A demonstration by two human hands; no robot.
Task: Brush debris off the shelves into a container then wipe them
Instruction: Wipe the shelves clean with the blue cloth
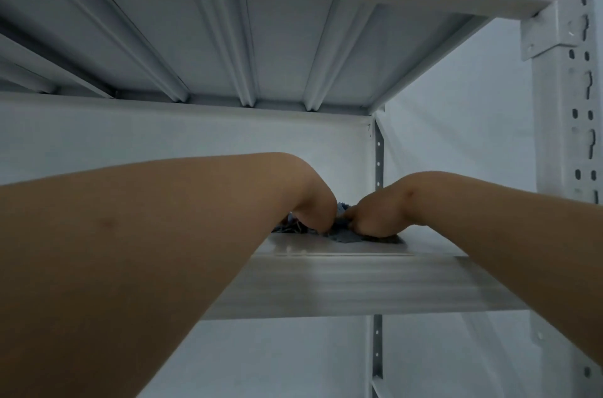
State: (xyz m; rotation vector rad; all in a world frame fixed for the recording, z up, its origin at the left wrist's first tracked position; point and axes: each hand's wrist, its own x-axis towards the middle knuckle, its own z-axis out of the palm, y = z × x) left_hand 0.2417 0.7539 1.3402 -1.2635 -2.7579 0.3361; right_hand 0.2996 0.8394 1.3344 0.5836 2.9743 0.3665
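Both forearms reach forward over the front edge of the shelf (326, 283), a white metal deck seen from slightly below. The left hand (318, 208) and the right hand (375, 215) are bent down at the wrist and lie close together near the back of the deck, almost touching.

A blue-grey cloth (342, 236) lies bunched on the shelf directly under and between the two hands. Part of it shows in the gap between the wrists, part spreads out flat in front of the right hand, and a frayed or fringed portion shows to the left of the left hand. The right hand rests on the cloth with its fingers curled down into the fabric. The left hand also bears down on the cloth, but its fingers are hidden behind the wrist, so whether they are curled round the fabric cannot be told.

The shelf surface in front of the cloth is smooth and slightly glossy. Above it, the underside of the upper shelf (228, 48) shows several stiffening ribs running front to back. A white perforated upright (574, 136) stands at the right front corner, with a bracket joining it to the upper beam. A narrower slotted rear post (378, 156) stands behind the hands. A plain white wall (456, 136) closes the background.
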